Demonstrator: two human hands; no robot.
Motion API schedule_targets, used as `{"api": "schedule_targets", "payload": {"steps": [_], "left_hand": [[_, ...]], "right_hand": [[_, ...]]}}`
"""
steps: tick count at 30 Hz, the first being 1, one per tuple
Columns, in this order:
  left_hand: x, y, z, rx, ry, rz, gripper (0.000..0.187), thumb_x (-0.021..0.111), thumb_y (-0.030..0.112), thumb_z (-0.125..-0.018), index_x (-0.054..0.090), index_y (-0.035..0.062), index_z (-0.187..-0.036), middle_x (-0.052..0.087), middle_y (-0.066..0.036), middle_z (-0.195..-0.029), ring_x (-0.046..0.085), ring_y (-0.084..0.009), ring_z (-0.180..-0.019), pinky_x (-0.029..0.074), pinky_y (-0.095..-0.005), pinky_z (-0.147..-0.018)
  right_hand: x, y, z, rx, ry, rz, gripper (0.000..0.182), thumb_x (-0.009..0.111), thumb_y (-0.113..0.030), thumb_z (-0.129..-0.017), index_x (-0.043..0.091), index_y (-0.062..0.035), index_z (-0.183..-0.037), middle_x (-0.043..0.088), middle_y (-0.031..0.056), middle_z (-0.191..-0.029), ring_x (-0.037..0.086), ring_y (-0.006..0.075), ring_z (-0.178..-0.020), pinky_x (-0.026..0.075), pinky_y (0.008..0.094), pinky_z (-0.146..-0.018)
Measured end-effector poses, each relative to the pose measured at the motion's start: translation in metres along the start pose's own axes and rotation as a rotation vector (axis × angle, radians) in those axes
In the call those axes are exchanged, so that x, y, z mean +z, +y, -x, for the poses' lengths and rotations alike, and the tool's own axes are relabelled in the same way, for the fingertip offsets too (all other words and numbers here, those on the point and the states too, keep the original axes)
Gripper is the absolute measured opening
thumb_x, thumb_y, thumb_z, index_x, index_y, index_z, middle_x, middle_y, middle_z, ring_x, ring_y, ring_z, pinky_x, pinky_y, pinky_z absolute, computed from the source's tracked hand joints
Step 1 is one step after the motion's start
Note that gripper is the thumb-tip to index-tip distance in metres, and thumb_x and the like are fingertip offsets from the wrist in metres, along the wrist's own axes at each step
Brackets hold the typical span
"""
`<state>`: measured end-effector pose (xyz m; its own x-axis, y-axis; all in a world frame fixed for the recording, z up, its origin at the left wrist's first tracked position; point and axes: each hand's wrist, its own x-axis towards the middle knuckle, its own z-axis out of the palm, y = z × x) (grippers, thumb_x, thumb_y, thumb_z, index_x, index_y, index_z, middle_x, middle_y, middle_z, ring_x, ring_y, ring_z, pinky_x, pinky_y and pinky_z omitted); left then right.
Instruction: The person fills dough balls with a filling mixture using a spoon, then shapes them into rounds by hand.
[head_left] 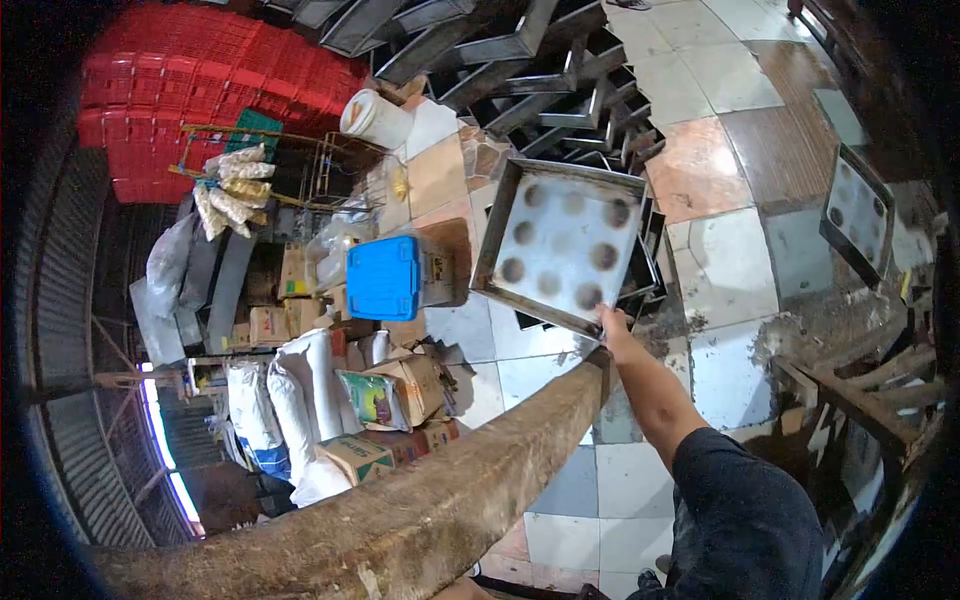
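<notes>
Above the tiled floor, at the end of the rough brown beam [420,510]: one square grey metal tray with round dimples [562,243], held tilted, its face turned to the camera.

Right hand [612,325]: closed on the tray's lower rim near one corner, fingers wrapped over the edge; arm in a dark sleeve [745,520] stretched out full.

Left hand: not in view; grip cannot be told.

Tray position: over a dark stack of similar trays [640,275] on the pale and brown floor tiles [720,260], just beyond the beam's end.

Risk, slip: single-handed hold at one corner, whole weight hanging off it; likely to twist and drop onto the stack or the tiles.

Risk, knock: lower edge close to the beam's end; could catch there and jolt loose.

Risk, edge: thin sheet-metal rim under bare fingers; a cut possible if the tray turns in the hand.

Risk, reach: arm fully extended, little control left for correction.

Count, dimples on held tray: about nine, in three rows.

Count, trays: one in hand, one more leaning at the right [858,215], several stacked; exact number cannot be told.

Count, blue plastic box lids [383,277]: one.

Count, white plastic buckets [376,118]: one, on its side.

Count, white filled sacks [300,400]: several, at least three.

Count, red plastic crates [200,90]: a large pile, too many to count.
</notes>
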<state>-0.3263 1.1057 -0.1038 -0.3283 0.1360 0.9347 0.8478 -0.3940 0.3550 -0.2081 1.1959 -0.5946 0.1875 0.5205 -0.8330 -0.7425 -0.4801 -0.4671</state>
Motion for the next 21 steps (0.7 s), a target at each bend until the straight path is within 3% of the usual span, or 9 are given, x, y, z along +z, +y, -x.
{"api": "schedule_targets", "payload": {"steps": [2,8,10,12,13,14,16,20,21], "left_hand": [[0.002,0.013,-0.001,-0.008,0.024,-0.024,0.077,0.054,0.01,-0.092,0.002,-0.0019,-0.148,0.012,-0.026,-0.151,0.027,-0.0381,-0.135,0.027,-0.0503,-0.11],[-0.011,0.089,-0.048,-0.116,0.164,-0.001,0.08,0.055,0.013,-0.092,0.001,-0.0002,-0.149,0.011,-0.027,-0.151,0.03,-0.0385,-0.133,0.028,-0.0502,-0.109],[-0.023,0.048,-0.051,0.163,0.016,0.177,0.077,0.054,0.021,-0.092,0.007,-0.0069,-0.146,0.013,-0.029,-0.148,0.03,-0.0387,-0.133,0.027,-0.0518,-0.108],[-0.039,0.064,-0.067,0.131,-0.157,-0.138,0.074,0.055,0.023,-0.092,0.012,-0.012,-0.141,0.021,-0.03,-0.142,0.029,-0.0412,-0.132,0.028,-0.0519,-0.107],[-0.042,0.075,-0.088,0.348,-0.223,-0.185,0.073,0.056,0.025,-0.091,0.016,-0.0142,-0.138,0.026,-0.029,-0.135,0.028,-0.0419,-0.131,0.027,-0.0525,-0.106],[-0.032,0.077,-0.082,0.153,-0.118,-0.016,0.072,0.058,0.024,-0.09,0.019,-0.0131,-0.138,0.026,-0.03,-0.136,0.03,-0.0431,-0.128,0.026,-0.0548,-0.106],[-0.034,0.074,-0.084,0.188,-0.077,-0.019,0.071,0.056,0.028,-0.09,0.022,-0.009,-0.139,0.025,-0.031,-0.136,0.025,-0.045,-0.128,0.023,-0.0585,-0.104],[-0.051,0.079,-0.096,0.289,-0.035,-0.094,0.072,0.059,0.029,-0.09,0.023,-0.0073,-0.14,0.029,-0.027,-0.137,0.03,-0.0436,-0.127,0.023,-0.0599,-0.104],[-0.056,0.083,-0.095,0.268,-0.04,-0.11,0.07,0.057,0.032,-0.091,0.025,-0.0061,-0.14,0.031,-0.025,-0.138,0.032,-0.0429,-0.127,0.023,-0.0601,-0.104]], "right_hand": [[0.005,-0.008,0.009,-0.232,0.333,0.512,0.05,0.061,-0.028,-0.078,0.054,0.0053,-0.115,0.066,0.0236,-0.1,0.062,0.0401,-0.098,0.046,0.0452,-0.086],[-0.033,-0.173,0.201,-0.272,0.1,0.641,0.044,0.057,-0.031,-0.075,0.064,0.0075,-0.095,0.065,0.029,-0.095,0.063,0.0419,-0.094,0.047,0.0457,-0.084],[-0.07,-0.185,0.224,-0.306,0.245,0.719,0.039,0.058,-0.03,-0.074,0.067,0.0052,-0.087,0.067,0.0262,-0.091,0.065,0.0402,-0.089,0.048,0.044,-0.081],[-0.098,-0.22,0.321,-0.542,0.225,0.603,0.046,0.06,-0.029,-0.071,0.064,0.0016,-0.105,0.067,0.025,-0.097,0.064,0.0392,-0.095,0.049,0.0439,-0.084],[-0.11,-0.231,0.36,-0.666,0.316,0.619,0.046,0.06,-0.025,-0.071,0.062,0.0007,-0.109,0.067,0.0217,-0.095,0.064,0.0343,-0.093,0.049,0.0408,-0.083],[-0.122,-0.244,0.401,-0.786,0.413,0.638,0.047,0.06,-0.021,-0.071,0.06,-0.0001,-0.113,0.067,0.0185,-0.093,0.064,0.0295,-0.091,0.049,0.0376,-0.082],[-0.145,-0.272,0.508,-0.957,0.365,0.456,0.055,0.061,-0.027,-0.068,0.055,-0.0011,-0.116,0.067,0.0209,-0.101,0.064,0.0373,-0.095,0.048,0.0438,-0.087],[-0.211,-0.262,0.717,-1.126,0.51,0.423,0.049,0.059,-0.023,-0.069,0.053,0.0005,-0.111,0.064,0.0205,-0.089,0.062,0.0354,-0.083,0.048,0.0424,-0.075],[-0.237,-0.243,0.768,-1.075,0.371,0.31,0.048,0.059,-0.019,-0.068,0.052,0.0013,-0.111,0.063,0.0173,-0.088,0.059,0.0323,-0.082,0.046,0.0416,-0.073]]}}
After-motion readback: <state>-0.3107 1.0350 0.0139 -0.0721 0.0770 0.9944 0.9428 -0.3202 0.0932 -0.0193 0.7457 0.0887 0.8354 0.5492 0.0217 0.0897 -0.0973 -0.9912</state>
